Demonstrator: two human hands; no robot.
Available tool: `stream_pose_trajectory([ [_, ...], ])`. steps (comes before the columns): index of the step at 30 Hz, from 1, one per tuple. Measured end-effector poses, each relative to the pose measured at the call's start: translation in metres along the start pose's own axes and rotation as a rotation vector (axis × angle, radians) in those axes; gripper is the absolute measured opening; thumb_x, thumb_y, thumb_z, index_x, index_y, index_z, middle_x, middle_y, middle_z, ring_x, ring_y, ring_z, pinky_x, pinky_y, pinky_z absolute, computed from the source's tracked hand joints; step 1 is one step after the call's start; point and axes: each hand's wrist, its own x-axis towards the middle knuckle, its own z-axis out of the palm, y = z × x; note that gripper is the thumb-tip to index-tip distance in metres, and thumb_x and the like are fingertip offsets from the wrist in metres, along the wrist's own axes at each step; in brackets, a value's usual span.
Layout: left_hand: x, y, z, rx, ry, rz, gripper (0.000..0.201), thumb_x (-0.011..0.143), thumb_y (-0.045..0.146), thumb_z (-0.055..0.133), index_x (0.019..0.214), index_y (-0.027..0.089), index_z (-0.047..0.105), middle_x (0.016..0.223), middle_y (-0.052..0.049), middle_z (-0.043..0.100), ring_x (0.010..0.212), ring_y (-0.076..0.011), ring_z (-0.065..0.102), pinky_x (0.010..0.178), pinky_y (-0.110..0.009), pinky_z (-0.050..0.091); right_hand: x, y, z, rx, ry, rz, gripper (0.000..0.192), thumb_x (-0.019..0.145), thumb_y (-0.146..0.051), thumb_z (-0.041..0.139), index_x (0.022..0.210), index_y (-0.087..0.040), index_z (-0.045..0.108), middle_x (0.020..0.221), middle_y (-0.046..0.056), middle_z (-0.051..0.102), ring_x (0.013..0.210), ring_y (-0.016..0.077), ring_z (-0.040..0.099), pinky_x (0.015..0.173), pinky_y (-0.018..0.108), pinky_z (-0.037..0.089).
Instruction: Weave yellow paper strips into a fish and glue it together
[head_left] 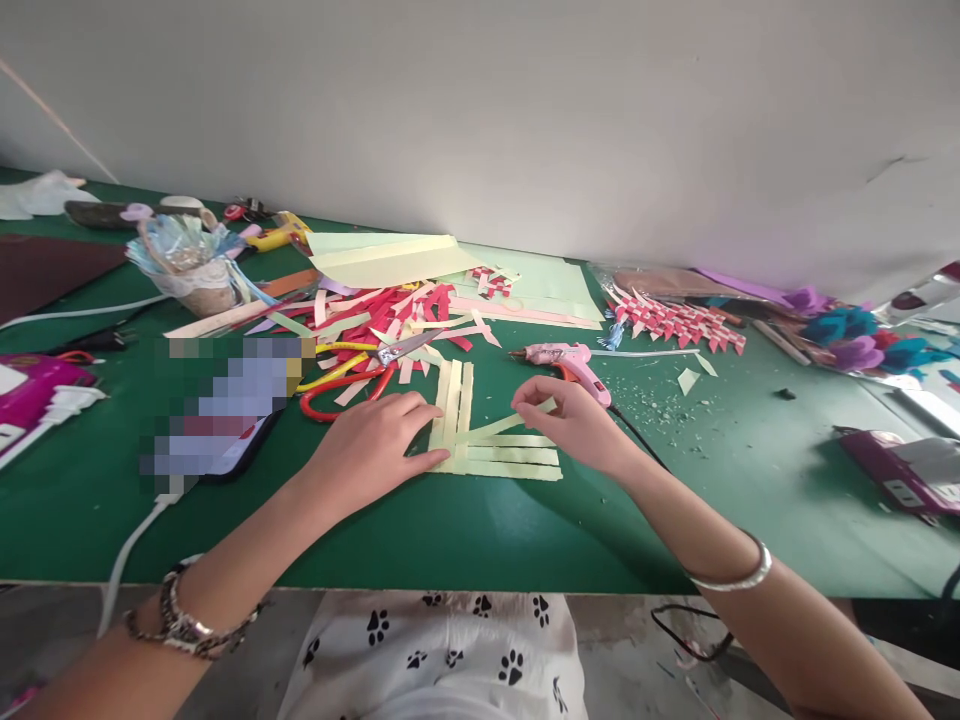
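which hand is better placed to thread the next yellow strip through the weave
Right hand: its fingers already pinch a loose yellow strip, while the left hand lies flat pinning the weave.

A single head-worn camera looks forward and down over the green table (465, 540), close above its near edge, facing the far wall (525, 110).

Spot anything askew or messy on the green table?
Small pale scraps litter the green table beside the pink glue gun. One yellow strip, pinched by the right hand, runs slanted across the woven yellow strips that the left hand presses flat.
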Motion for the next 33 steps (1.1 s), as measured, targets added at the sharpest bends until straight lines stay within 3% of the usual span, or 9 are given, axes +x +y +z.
stream_pose_trajectory([
  [5,0.001,0.0,0.004,-0.031,-0.058,0.018,0.038,0.082,0.049,0.051,0.108,0.022,0.057,0.106,-0.004,0.058,0.079,-0.0176,0.059,0.059,-0.027,0.042,-0.007,0.012,-0.004,-0.038,0.003,0.046,0.009,0.077,-0.027,0.051,0.08,-0.02,0.055,0.076,0.001,0.058,0.07,0.0133,0.053,0.057,0.025,0.04],
  [18,0.003,-0.001,0.009,-0.041,-0.078,0.046,0.042,0.081,0.048,0.053,0.113,0.021,0.057,0.11,-0.005,0.056,0.089,-0.0202,0.057,0.061,-0.027,0.043,-0.02,0.032,0.002,-0.347,0.063,-0.029,0.01,0.079,-0.025,0.045,0.086,-0.021,0.052,0.065,-0.002,0.053,0.05,0.0097,0.043,0.048,0.022,0.034],
  [33,0.003,0.001,0.009,-0.026,-0.069,0.054,0.041,0.082,0.047,0.052,0.112,0.02,0.056,0.11,-0.007,0.057,0.087,-0.0207,0.057,0.06,-0.027,0.043,-0.025,0.037,0.012,-0.805,0.059,-0.179,0.016,0.086,-0.015,0.037,0.087,-0.019,0.052,0.079,0.005,0.061,0.058,0.0145,0.051,0.048,0.023,0.029],
])
